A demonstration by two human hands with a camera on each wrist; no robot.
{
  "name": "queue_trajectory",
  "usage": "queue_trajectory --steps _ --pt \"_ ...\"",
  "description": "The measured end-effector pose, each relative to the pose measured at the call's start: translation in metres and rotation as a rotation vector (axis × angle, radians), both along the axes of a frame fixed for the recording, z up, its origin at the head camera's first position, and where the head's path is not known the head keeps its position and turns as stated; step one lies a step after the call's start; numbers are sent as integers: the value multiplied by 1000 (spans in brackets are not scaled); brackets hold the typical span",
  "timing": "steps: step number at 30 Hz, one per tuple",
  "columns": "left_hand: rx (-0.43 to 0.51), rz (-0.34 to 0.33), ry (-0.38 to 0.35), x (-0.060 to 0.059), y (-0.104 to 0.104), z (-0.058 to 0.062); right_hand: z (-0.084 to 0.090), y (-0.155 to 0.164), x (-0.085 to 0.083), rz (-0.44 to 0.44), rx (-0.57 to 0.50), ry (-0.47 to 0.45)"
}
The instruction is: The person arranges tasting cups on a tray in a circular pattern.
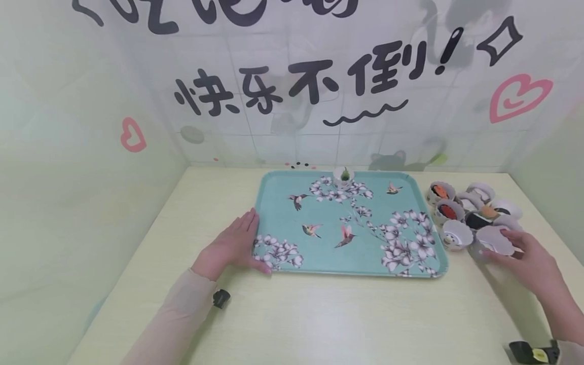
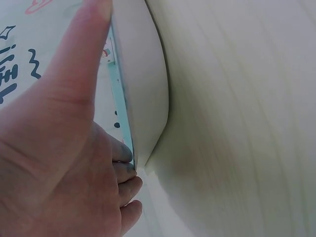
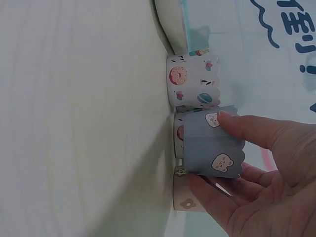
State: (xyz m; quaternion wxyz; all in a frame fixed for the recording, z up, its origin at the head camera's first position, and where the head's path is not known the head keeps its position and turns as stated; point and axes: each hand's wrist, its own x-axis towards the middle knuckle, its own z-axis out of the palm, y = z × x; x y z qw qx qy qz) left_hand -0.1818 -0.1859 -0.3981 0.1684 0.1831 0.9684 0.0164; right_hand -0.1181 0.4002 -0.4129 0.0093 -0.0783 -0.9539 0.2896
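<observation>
1. Black handwritten-style Chinese characters on the back wall (image 1: 319, 101) read "快乐不倒!", with a wavy underline beneath, pink hearts on either side and faint cat figures; a cut-off line of writing runs above them.
2. The surface is a pale yellow wood-grain table (image 1: 319, 319), boxed in by light green walls left and right.
3. A turquoise tray (image 1: 328, 253) printed with hummingbirds and white blossoms lies flat, its long axis running 9 to 3 o'clock; one small paper cup (image 1: 343, 176) stands at its 12 o'clock edge.
4. The left hand (image 1: 232, 246) grasps the tray's 9 o'clock rim, thumb on top, fingers curled under the edge.
5. The right hand (image 1: 524, 258) pinches a grey-blue scalloped paper cup (image 3: 212, 143) with bear faces, thumb and fingers around its wall, at the 6 o'clock end of a cluster of paper cups (image 1: 470, 210) just beside the tray's 3 o'clock side.
6. A neighbouring white cup (image 3: 192, 79) shows doughnut prints.
</observation>
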Motion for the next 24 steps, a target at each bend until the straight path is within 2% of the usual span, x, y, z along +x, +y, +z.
queue_trajectory --steps 7,18,21,24 --pt "11 -7 -4 -5 -1 2 15 -3 3 -12 -10 5" --pt "88 61 -38 -39 -1 0 35 -9 4 -3 -66 53" --pt "77 73 -44 -44 1 -2 39 -10 4 -6 -64 46" --pt "105 80 -44 -44 2 -5 43 -12 3 -5 -74 54"
